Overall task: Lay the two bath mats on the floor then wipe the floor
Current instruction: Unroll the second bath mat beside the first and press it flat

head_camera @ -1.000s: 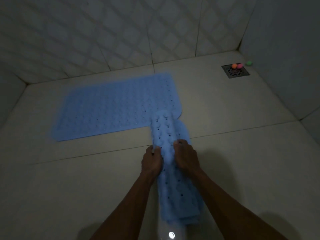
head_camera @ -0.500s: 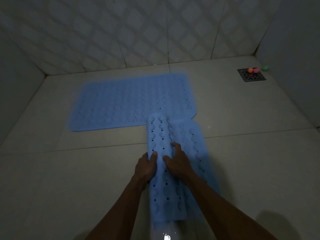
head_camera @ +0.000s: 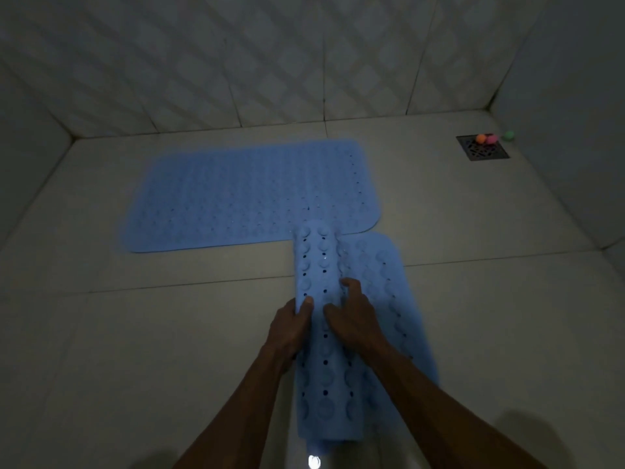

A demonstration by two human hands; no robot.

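One light blue bath mat [head_camera: 243, 194] lies flat on the tiled floor near the back wall. A second blue mat [head_camera: 324, 367] with holes and suction cups runs from its near right corner toward me, still rolled on its left side, with its right part spread flat on the floor. My left hand [head_camera: 287, 330] grips the left edge of the roll, thumb on top. My right hand [head_camera: 355, 316] presses on the roll's right side, fingers bent over it.
A square floor drain [head_camera: 483, 148] sits at the back right corner with three small coloured balls [head_camera: 487, 138] at its far edge. Tiled walls close the back, left and right. Pale floor tiles [head_camera: 152, 350] stretch left of the mats.
The second mat has unrolled further to the right, so more of it lies flat. Both hands have stayed on the roll, and the view has shifted slightly.
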